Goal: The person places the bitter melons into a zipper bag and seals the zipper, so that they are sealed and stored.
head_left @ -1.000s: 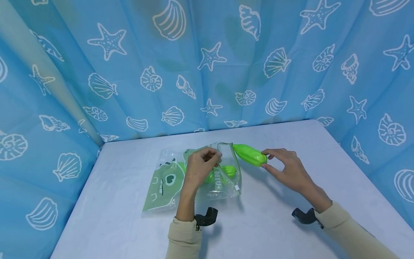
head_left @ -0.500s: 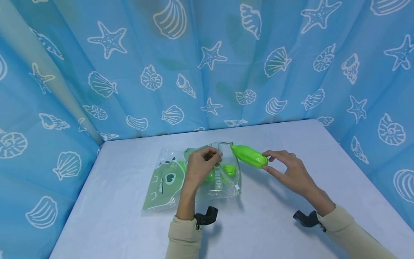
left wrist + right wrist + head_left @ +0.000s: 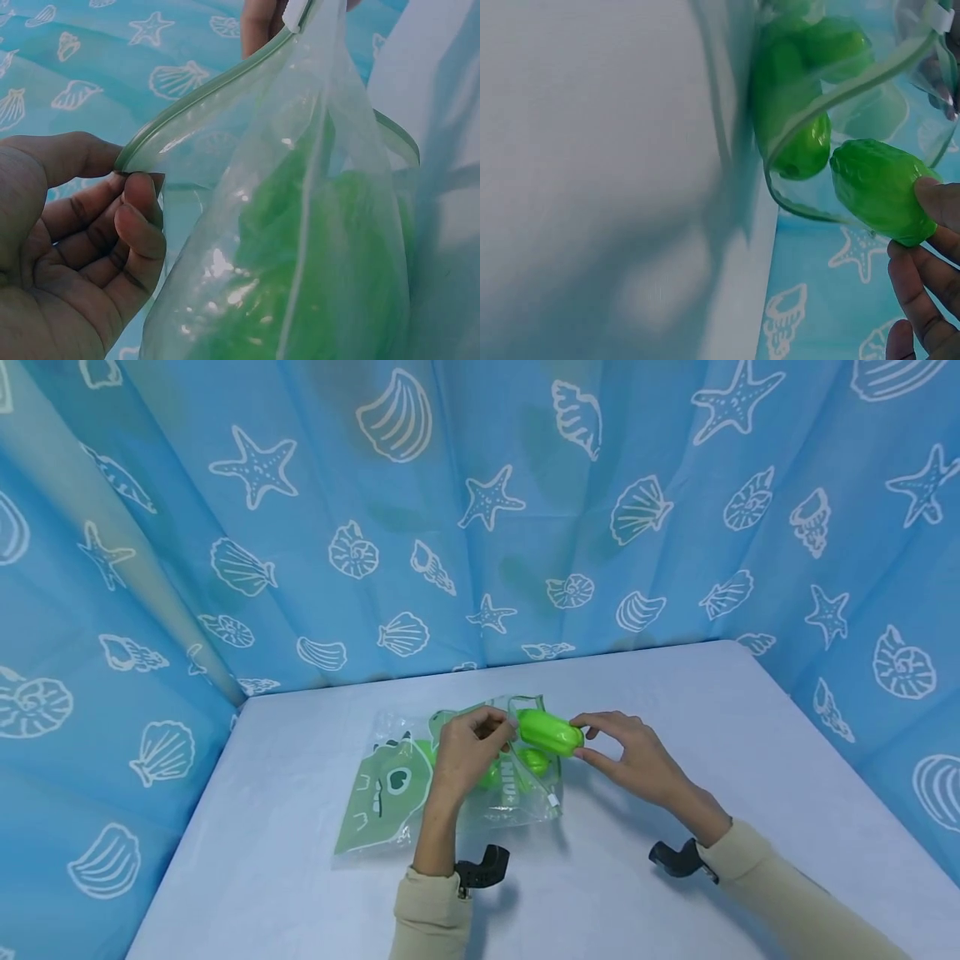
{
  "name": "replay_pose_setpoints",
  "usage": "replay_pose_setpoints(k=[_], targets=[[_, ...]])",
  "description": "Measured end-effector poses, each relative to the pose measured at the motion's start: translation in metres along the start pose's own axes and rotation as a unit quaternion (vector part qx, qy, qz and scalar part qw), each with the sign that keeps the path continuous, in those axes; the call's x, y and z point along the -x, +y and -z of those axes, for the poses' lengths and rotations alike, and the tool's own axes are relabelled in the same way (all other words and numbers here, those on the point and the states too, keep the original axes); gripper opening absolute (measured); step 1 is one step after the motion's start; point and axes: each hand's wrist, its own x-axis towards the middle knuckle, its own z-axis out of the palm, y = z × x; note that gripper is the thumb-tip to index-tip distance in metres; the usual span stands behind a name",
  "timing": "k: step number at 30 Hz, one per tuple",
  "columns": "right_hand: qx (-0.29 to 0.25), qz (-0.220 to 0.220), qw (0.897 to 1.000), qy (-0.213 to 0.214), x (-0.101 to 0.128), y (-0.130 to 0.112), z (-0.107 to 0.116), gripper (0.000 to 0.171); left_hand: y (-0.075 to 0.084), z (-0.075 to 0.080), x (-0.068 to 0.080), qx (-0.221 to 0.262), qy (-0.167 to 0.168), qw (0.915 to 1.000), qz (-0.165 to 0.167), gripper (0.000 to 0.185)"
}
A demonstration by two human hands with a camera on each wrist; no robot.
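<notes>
A clear zip bag (image 3: 487, 814) with a green cartoon monster printed on it lies on the table. My left hand (image 3: 472, 745) pinches the green-edged rim of its mouth between thumb and fingers, holding it up, as the left wrist view shows. My right hand (image 3: 636, 758) holds a long, glossy green toy vegetable (image 3: 881, 187), faintly bumpy, by its blunt end with thumb and fingertips. Its other end reaches in at the bag's mouth. Inside the bag lie several more green toy vegetables (image 3: 791, 112), seen through the plastic.
The white-covered table (image 3: 262, 827) extends on all sides of the bag. A blue curtain (image 3: 480, 560) with white shells and starfish hangs behind and at both sides. A white zip slider (image 3: 552, 800) sits at the bag's near corner. Black wrist mounts (image 3: 483, 867) are on both forearms.
My right hand has moved left, bringing the green toy vegetable from beside the bag's mouth partly into it. The left hand keeps its pinch on the rim.
</notes>
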Motion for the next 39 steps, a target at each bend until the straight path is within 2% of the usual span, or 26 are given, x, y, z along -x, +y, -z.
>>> replay_pose_setpoints(k=[5, 15, 24, 30, 39], targets=[[0.001, -0.001, 1.0, -0.013, -0.006, -0.004, -0.01, 0.042, 0.0, -0.001, 0.001, 0.0, 0.002, 1.0, 0.002, 0.016], [-0.003, 0.031, 0.999, -0.012, -0.024, -0.017, -0.026, 0.043, -0.001, 0.0, 0.0, -0.012, 0.011, 0.9998, -0.01, 0.015], [-0.006, 0.032, 0.999, -0.029, -0.027, -0.019, -0.041, 0.041, -0.004, 0.0, 0.002, -0.01, 0.009, 0.9996, -0.023, 0.016], [-0.004, 0.032, 0.999, -0.039, -0.03, -0.022, -0.045, 0.041, -0.004, -0.001, 0.002, -0.016, 0.007, 0.9995, -0.025, 0.015], [-0.022, 0.069, 0.997, -0.031, -0.035, -0.025, -0.049, 0.041, -0.003, -0.003, 0.001, -0.016, 0.007, 0.9995, -0.024, 0.015]])
